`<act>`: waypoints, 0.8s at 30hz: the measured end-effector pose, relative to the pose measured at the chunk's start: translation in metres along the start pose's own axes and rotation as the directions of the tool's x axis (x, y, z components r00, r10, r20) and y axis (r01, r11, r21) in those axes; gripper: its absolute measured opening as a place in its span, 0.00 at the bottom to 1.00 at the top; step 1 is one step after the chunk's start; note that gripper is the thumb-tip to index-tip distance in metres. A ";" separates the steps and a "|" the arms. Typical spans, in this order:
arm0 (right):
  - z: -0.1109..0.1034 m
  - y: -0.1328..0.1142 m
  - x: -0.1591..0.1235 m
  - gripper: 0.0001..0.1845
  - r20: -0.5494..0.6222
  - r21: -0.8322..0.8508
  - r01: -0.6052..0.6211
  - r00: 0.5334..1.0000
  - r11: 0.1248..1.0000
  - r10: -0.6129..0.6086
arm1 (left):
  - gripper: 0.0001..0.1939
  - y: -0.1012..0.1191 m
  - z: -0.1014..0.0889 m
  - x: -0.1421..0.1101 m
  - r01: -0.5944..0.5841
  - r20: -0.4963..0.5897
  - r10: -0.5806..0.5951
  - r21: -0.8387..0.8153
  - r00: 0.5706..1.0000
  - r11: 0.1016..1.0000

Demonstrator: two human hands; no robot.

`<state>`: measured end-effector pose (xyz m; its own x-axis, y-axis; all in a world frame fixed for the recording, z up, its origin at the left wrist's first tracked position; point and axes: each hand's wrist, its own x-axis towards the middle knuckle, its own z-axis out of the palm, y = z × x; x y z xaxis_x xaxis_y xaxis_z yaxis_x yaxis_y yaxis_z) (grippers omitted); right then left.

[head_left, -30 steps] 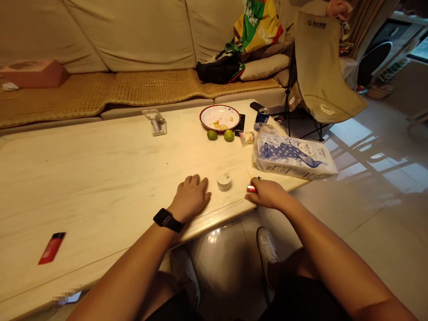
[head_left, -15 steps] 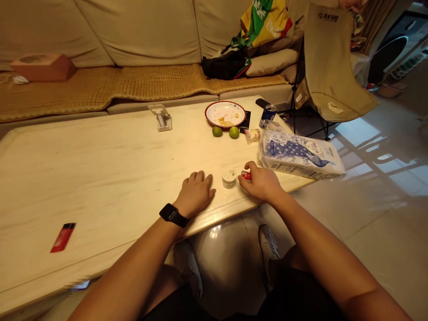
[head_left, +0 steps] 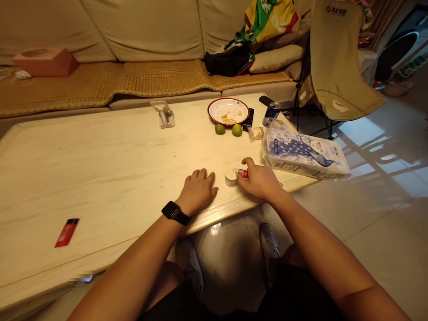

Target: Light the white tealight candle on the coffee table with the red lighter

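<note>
My right hand (head_left: 258,180) is closed around a small red lighter (head_left: 243,173), whose metal tip points at a small white candle cup (head_left: 230,178) near the table's front edge. The lighter's tip is almost touching the cup's rim. My left hand (head_left: 198,191) rests palm down on the pale table (head_left: 100,165) just left of the cup, fingers loosely curled, holding nothing. A black smartwatch (head_left: 176,212) is on that wrist.
A blue-printed tissue pack (head_left: 304,154) lies right of my hand. Behind it stand a can (head_left: 271,112), a plate (head_left: 228,111), two limes (head_left: 228,129) and a phone stand (head_left: 162,114). A red packet (head_left: 67,232) lies at the left front. Sofa behind, folding chair (head_left: 337,67) right.
My right hand has carried the red lighter leftward from beside the tissue pack up to the candle cup. My left hand has stayed put on the table.
</note>
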<state>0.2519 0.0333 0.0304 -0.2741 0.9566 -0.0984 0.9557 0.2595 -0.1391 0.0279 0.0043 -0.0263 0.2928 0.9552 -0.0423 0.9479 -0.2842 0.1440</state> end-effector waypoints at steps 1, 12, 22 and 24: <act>0.000 0.000 0.000 0.29 -0.001 -0.001 0.001 1.000 1.000 -0.001 | 0.20 0.000 0.000 0.000 0.000 -0.001 0.000 -0.003 1.000 1.000; 0.000 0.001 0.000 0.31 -0.004 0.026 -0.040 0.999 0.999 0.041 | 0.21 0.000 0.000 0.000 0.010 0.021 -0.010 0.002 1.000 1.000; 0.011 0.051 -0.010 0.36 0.213 -0.060 -0.140 0.966 0.988 0.149 | 0.20 0.001 -0.003 0.001 0.020 0.041 -0.018 -0.035 0.999 0.999; 0.019 0.063 -0.014 0.34 0.313 -0.064 -0.105 0.942 0.992 0.120 | 0.20 0.000 -0.003 0.001 0.020 0.038 -0.019 -0.024 0.999 1.000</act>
<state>0.3136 0.0335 0.0039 -0.1777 0.8912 -0.4174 0.9840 0.1660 -0.0645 0.0283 0.0056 -0.0236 0.2791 0.9567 -0.0823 0.9503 -0.2629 0.1665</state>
